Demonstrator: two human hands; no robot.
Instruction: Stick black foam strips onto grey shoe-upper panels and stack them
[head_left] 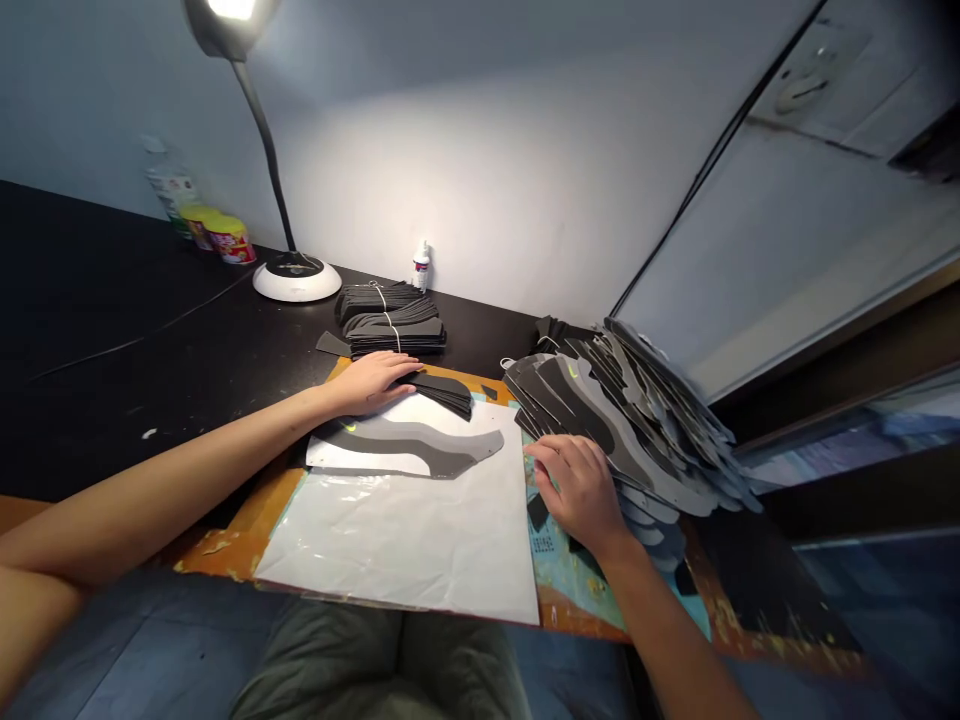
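Note:
My left hand (375,382) lies over the left end of a small stack of black pieces (444,393), its fingers stretched out to the right. Just below it, a flat grey curved piece (457,452) with a small yellow-green mark rests on the white sheet (405,540). At the sheet's right edge is my right hand (574,485), its fingers bent downward beside a large pile of grey and black curved pieces (637,440). Whatever those fingertips may hold is too small or hidden to make out.
A tied black bundle (390,320) lies behind my left hand. Further back stand a lamp (298,278), a small white bottle (421,268), yellow-and-red containers (231,240) and a clear bottle (171,188). Another dark tied bundle (550,333) sits near the wall.

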